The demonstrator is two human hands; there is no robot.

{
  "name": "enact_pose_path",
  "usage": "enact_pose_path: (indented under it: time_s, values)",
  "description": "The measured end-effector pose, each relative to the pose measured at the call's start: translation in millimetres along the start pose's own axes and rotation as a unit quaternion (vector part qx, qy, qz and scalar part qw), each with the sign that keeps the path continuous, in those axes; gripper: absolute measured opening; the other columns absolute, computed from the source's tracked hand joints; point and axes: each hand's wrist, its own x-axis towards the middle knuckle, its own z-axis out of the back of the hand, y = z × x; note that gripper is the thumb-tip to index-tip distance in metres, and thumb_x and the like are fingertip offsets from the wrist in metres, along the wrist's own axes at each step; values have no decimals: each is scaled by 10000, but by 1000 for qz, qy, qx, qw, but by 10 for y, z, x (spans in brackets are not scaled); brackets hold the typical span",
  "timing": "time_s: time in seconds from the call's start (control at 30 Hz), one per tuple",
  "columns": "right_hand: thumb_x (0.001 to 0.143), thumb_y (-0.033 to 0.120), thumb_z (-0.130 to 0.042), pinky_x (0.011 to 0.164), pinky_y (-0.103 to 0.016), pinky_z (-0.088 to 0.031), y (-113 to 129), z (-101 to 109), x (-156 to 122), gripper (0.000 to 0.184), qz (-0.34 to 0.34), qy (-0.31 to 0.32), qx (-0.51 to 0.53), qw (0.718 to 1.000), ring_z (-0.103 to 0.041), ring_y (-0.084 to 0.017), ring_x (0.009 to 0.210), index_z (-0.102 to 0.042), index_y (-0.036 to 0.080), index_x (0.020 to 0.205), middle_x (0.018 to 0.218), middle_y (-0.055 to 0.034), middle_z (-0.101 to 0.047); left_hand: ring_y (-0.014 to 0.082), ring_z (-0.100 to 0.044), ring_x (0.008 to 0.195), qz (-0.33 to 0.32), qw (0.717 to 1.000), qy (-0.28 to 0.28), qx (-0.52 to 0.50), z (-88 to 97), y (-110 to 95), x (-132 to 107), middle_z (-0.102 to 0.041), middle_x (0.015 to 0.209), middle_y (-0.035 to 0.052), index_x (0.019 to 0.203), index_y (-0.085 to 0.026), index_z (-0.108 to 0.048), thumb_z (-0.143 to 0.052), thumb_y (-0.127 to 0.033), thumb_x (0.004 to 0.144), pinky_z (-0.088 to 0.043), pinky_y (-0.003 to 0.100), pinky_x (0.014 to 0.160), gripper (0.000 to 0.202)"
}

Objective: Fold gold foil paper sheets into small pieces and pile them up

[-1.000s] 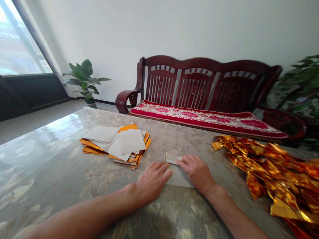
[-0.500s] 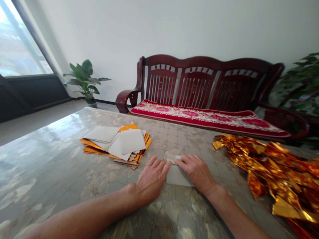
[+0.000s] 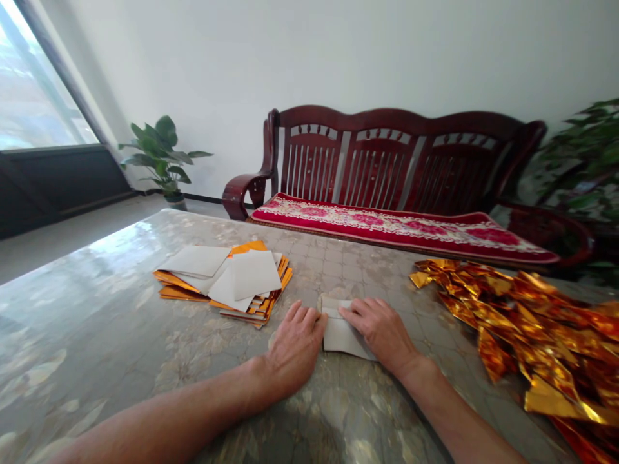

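Observation:
A pale grey sheet of paper [image 3: 341, 338] lies in front of me, its far strip creased across and its near edge bowed a little. My left hand [image 3: 296, 345] is closed at the sheet's left edge, fingers curled and thumb side against the paper. My right hand [image 3: 384, 334] grips the right part of the sheet, its fingertips on the crease; the palm hides that side. Left of my hands sits a loose pile of paper sheets [image 3: 256, 274], pale on one face and orange-gold on the other.
Folded gold foil pieces [image 3: 532, 322] are heaped on the right of the patterned table [image 3: 120, 309]. Beyond it stands a dark red wooden bench [image 3: 377, 161] with a red floral cover [image 3: 367, 219]. A potted plant [image 3: 162, 154] stands at the back left, leafy foliage [image 3: 585, 161] at the right.
The far strip of the sheet shows more flatly now, and its near edge has bowed up slightly. My left thumb has shifted slightly left; my right hand is nearly unmoved.

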Motion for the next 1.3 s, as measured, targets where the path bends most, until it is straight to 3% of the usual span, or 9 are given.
enact_pose_path:
  time_s: [0.1, 0.23, 0.33, 0.53, 1.3]
  values:
    - [892, 149, -639, 748, -326, -325, 4, 1, 9, 223, 0, -2, 1, 1000, -516, -198, 820, -693, 245, 1086, 876, -25, -658, 262, -528, 1067, -12, 1000, -5, 12, 1, 22, 17, -587, 1108, 95, 1257, -159, -527, -461, -117, 898, -321, 474, 1115, 367]
    - [900, 153, -630, 755, -317, -333, -13, -9, 6, 220, -3, -1, 16, 1000, -524, -194, 829, -691, 247, 1089, 883, -25, -658, 262, -537, 997, -21, 999, 1, 32, 7, 46, 57, -587, 1061, 95, 1188, -159, -562, -432, -143, 943, -459, 420, 940, 277]
    - [904, 133, -617, 774, -307, -338, -51, -18, -39, 211, -16, -9, 50, 999, -535, -187, 861, -690, 241, 1070, 908, -20, -668, 261, -538, 983, -22, 999, 9, 34, 2, 53, 75, -585, 1062, 90, 1154, -166, -571, -434, -143, 950, -487, 399, 871, 247]
    - [895, 117, -618, 758, -320, -330, -137, 0, -165, 122, -91, -37, 42, 994, -534, -197, 858, -696, 211, 897, 839, -22, -670, 252, -533, 1005, -24, 999, 19, 18, -6, 67, 73, -576, 1086, 89, 1175, -172, -561, -412, -133, 964, -499, 389, 878, 262]
    - [924, 110, -557, 802, -284, -394, -189, 1, -234, 199, -104, -7, 115, 988, -570, -167, 862, -721, 220, 905, 879, -22, -686, 253, -521, 1048, -83, 995, 42, 19, 23, 124, 117, -570, 1165, 124, 1142, -134, -574, -415, -80, 934, -489, 381, 906, 266]
